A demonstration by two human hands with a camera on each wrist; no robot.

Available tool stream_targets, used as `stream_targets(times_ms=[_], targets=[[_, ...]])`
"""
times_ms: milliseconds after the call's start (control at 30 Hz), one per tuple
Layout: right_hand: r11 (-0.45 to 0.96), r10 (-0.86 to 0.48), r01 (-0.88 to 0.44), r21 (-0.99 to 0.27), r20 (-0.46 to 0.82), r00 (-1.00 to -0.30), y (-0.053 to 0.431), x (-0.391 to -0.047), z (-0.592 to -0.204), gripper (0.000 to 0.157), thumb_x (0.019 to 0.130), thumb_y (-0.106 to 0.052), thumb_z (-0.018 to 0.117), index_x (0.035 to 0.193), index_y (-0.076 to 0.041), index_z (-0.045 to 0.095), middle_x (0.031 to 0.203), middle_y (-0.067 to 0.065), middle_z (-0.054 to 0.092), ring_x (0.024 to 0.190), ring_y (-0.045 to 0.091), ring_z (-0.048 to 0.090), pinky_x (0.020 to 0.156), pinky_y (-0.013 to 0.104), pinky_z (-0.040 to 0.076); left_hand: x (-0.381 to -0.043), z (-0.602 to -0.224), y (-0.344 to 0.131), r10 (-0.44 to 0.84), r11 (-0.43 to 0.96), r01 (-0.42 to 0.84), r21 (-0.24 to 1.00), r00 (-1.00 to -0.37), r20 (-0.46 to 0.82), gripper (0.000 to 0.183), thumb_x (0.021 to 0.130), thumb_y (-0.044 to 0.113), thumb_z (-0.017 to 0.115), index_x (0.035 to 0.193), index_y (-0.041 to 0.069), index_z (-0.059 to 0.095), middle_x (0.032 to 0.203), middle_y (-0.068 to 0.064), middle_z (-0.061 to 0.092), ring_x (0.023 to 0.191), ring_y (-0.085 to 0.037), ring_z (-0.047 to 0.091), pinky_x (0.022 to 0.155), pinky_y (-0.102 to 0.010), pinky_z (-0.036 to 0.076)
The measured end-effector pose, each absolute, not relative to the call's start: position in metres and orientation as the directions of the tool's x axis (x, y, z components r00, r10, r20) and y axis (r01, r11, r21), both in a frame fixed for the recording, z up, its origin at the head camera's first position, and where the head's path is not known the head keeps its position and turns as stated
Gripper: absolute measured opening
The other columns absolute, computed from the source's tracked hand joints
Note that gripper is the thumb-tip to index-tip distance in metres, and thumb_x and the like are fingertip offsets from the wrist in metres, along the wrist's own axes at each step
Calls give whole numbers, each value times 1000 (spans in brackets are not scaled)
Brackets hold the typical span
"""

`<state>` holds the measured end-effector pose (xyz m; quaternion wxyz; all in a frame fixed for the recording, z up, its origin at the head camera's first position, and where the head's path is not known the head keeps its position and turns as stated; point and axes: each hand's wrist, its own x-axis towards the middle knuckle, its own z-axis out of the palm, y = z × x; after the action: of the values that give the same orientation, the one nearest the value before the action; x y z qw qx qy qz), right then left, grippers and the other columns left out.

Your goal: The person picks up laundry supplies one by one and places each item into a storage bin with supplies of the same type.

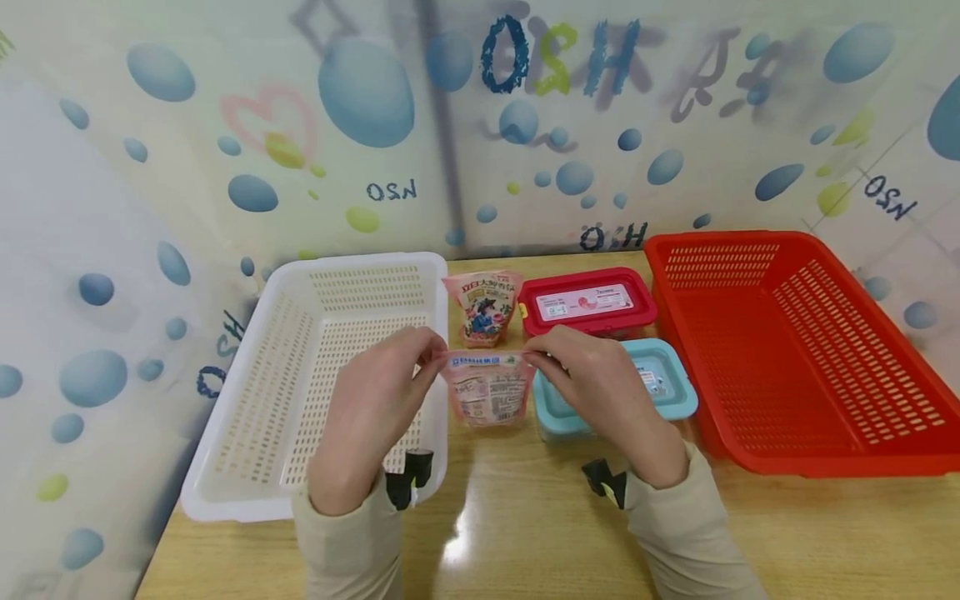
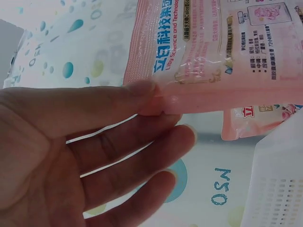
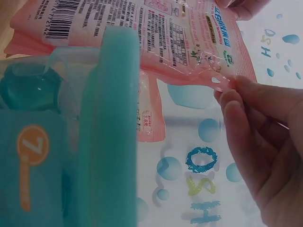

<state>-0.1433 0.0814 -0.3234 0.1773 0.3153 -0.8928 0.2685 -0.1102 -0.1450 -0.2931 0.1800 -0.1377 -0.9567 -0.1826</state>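
Note:
A pink printed pouch [image 1: 491, 392] hangs between both hands, its text-covered side and barcode toward me. At its top left corner, my left hand [image 1: 382, 400] pinches the edge between thumb and forefinger; in the left wrist view the other fingers [image 2: 156, 146] are spread apart. The top right corner is pinched by my right hand [image 1: 600, 383], close to a small hole in the pouch [image 3: 189, 52]. Behind it stands a second pink pouch [image 1: 486, 312] with a cartoon figure on its front. A teal-lidded box [image 1: 675, 379] lies partly hidden under my right hand.
On the left is a white plastic basket [image 1: 258, 375]; on the right, a red basket [image 1: 738, 358]. A box with a crimson lid [image 1: 637, 304] sits behind the teal-lidded one. All stand on a wooden table [image 1: 525, 533] against a patterned wall covering [image 1: 510, 175].

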Motion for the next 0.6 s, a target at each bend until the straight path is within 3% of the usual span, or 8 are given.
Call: stream_targets(times_ms=[300,600], targets=[[668,-405,-627,-401,511,-758,78,-146,-319,27,76,-21,71,102,-15,65,92,-5,65,82,7,59,72,25,49,-112,-290,-141,148,900,310,306,-878,455,5,83,20,64,86,17,62,80,7,58,70,-9,54,60,-29,45],[617,-368,-652,-441,570,-734,76,-148,-316,24,79,-18,68,102,-13,65,92,-6,64,79,5,57,69,21,49,-111,-287,-136,66,906,265,329,-858,509,6,82,17,64,88,15,63,80,5,58,65,-11,53,54,-27,42]])
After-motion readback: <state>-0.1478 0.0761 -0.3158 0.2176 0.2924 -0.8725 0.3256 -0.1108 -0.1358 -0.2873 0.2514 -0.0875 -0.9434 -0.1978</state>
